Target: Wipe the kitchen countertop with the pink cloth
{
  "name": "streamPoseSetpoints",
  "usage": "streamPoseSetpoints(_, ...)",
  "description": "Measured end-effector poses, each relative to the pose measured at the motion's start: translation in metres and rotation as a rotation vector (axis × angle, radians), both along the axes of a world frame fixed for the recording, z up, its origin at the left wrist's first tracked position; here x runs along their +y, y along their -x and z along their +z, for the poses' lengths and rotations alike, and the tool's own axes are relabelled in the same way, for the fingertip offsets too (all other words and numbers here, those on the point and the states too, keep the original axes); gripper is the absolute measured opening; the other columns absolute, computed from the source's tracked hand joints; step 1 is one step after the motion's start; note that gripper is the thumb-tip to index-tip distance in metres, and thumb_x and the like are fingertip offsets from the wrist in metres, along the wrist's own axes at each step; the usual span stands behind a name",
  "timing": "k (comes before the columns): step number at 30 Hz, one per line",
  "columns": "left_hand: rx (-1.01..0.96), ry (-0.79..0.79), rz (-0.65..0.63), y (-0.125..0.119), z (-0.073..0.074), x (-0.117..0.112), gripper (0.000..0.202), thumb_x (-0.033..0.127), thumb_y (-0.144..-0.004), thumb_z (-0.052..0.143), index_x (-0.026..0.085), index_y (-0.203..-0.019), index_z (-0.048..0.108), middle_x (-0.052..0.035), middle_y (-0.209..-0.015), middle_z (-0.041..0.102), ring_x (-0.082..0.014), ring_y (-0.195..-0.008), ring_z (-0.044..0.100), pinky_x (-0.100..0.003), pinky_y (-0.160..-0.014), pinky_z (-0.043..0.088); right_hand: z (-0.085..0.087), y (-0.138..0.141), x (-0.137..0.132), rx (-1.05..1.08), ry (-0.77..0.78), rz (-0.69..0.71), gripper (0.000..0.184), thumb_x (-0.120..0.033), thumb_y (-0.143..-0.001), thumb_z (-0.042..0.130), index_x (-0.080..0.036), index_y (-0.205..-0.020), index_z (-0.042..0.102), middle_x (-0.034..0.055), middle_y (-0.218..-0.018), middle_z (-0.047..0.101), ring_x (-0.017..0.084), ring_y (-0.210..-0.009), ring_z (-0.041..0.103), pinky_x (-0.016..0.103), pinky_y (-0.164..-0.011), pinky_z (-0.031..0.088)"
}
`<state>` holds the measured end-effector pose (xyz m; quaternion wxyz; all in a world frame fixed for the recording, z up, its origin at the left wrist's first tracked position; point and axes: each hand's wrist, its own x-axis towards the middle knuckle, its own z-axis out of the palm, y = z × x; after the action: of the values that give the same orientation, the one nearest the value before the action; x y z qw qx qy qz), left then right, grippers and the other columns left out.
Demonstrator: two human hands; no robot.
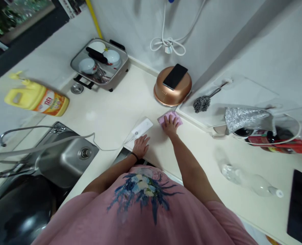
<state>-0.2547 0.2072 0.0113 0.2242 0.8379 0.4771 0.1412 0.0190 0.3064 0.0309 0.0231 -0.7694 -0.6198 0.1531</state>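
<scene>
My right hand (170, 125) lies flat, fingers spread, pressing a pink cloth (177, 117) onto the cream countertop (110, 115) just in front of a copper-coloured pot (163, 93). My left hand (140, 145) rests palm down near the counter's front edge, fingers slightly apart, holding nothing. It sits beside a white power strip (142, 127) whose cable runs left over the sink.
A black phone (175, 76) lies on the upturned pot. A steel sink (64, 160) and tap are at left, a yellow detergent bottle (37, 98) behind them. A tray of bowls (100, 63) stands at the back. A scrubbing brush (202, 102), clear bottle (250, 182) and bowl of bottles (273, 136) are at right.
</scene>
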Motion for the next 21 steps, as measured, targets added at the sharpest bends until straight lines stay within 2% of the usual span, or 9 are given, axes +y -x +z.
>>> streamPoseSetpoints(1, -0.011, -0.003, 0.001, 0.001, -0.001, 0.000, 0.058, 0.039, -0.108, 0.043, 0.021, -0.163, 0.049, -0.0166, -0.166, 0.048, -0.0341, -0.150, 0.044, -0.054, -0.121, 0.033, 0.000, 0.011, -0.003, -0.003, -0.014, 0.036, 0.066, -0.041, -0.107, 0.037, -0.028, -0.171, 0.029, 0.0095, -0.182, 0.018, 0.045, -0.166, 0.002, 0.080, -0.125, 0.013)
streamPoseSetpoints(3, -0.033, -0.009, -0.010, 0.002, -0.003, 0.000, 0.060, 0.040, -0.109, 0.041, 0.016, -0.163, 0.047, -0.0189, -0.168, 0.044, -0.0343, -0.153, 0.041, -0.054, -0.124, 0.032, 0.000, 0.037, -0.026, 0.016, -0.047, 0.159, 0.066, -0.039, -0.107, 0.039, -0.025, -0.171, 0.031, 0.0102, -0.182, 0.019, 0.044, -0.166, 0.003, 0.076, -0.127, 0.013)
streamPoseSetpoints(7, -0.077, -0.003, -0.059, 0.004, -0.005, 0.001, 0.064, 0.043, -0.108, 0.042, 0.008, -0.161, 0.047, -0.0238, -0.169, 0.041, -0.0365, -0.155, 0.039, -0.054, -0.126, 0.032, -0.006, 0.083, -0.111, 0.112, -0.070, 0.427, 0.064, -0.036, -0.105, 0.046, -0.025, -0.168, 0.039, 0.0105, -0.179, 0.028, 0.039, -0.167, 0.009, 0.070, -0.131, 0.014)
streamPoseSetpoints(9, -0.083, 0.001, -0.073, 0.004, -0.006, 0.002, 0.065, 0.045, -0.108, 0.043, 0.007, -0.161, 0.048, -0.0243, -0.169, 0.041, -0.0384, -0.155, 0.040, -0.055, -0.126, 0.032, -0.009, 0.086, -0.154, 0.157, -0.058, 0.525, 0.065, -0.034, -0.103, 0.051, -0.028, -0.167, 0.041, 0.0091, -0.177, 0.035, 0.037, -0.167, 0.013, 0.067, -0.132, 0.015)
streamPoseSetpoints(11, -0.083, 0.002, -0.084, 0.005, -0.006, 0.002, 0.065, 0.046, -0.108, 0.042, 0.006, -0.160, 0.048, -0.0247, -0.169, 0.040, -0.0398, -0.155, 0.040, -0.056, -0.125, 0.033, -0.012, 0.071, -0.191, 0.169, -0.042, 0.552, 0.065, -0.034, -0.100, 0.055, -0.031, -0.165, 0.044, 0.0081, -0.175, 0.039, 0.036, -0.166, 0.019, 0.067, -0.131, 0.017)
streamPoseSetpoints(13, -0.085, 0.006, -0.091, 0.006, -0.006, 0.003, 0.065, 0.046, -0.108, 0.041, 0.007, -0.161, 0.047, -0.0240, -0.169, 0.040, -0.0397, -0.155, 0.039, -0.056, -0.125, 0.033, -0.014, 0.041, -0.223, 0.129, -0.026, 0.443, 0.063, -0.036, -0.100, 0.054, -0.033, -0.163, 0.048, 0.0088, -0.173, 0.042, 0.037, -0.165, 0.022, 0.068, -0.130, 0.020)
streamPoseSetpoints(17, -0.084, 0.025, -0.104, 0.008, -0.006, 0.004, 0.064, 0.042, -0.107, 0.043, 0.014, -0.165, 0.043, -0.0199, -0.171, 0.040, -0.0369, -0.157, 0.037, -0.057, -0.126, 0.032, -0.013, -0.044, -0.277, -0.042, -0.030, -0.077, 0.061, -0.044, -0.104, 0.039, -0.026, -0.161, 0.050, 0.0149, -0.172, 0.041, 0.042, -0.163, 0.025, 0.073, -0.123, 0.028)
streamPoseSetpoints(19, -0.078, 0.032, -0.112, 0.009, -0.007, 0.004, 0.064, 0.041, -0.107, 0.044, 0.015, -0.165, 0.042, -0.0199, -0.171, 0.039, -0.0365, -0.158, 0.036, -0.057, -0.126, 0.031, -0.011, -0.083, -0.295, -0.112, -0.093, -0.328, 0.063, -0.049, -0.104, 0.037, -0.023, -0.160, 0.052, 0.0182, -0.169, 0.044, 0.043, -0.159, 0.031, 0.071, -0.121, 0.033)
streamPoseSetpoints(21, -0.072, 0.035, -0.114, 0.009, -0.007, 0.004, 0.065, 0.041, -0.106, 0.044, 0.014, -0.166, 0.042, -0.0201, -0.171, 0.039, -0.0369, -0.158, 0.035, -0.057, -0.125, 0.031, -0.011, -0.109, -0.299, -0.159, -0.189, -0.522, 0.065, -0.054, -0.102, 0.040, -0.020, -0.154, 0.058, 0.0212, -0.163, 0.050, 0.044, -0.152, 0.041, 0.069, -0.118, 0.038)
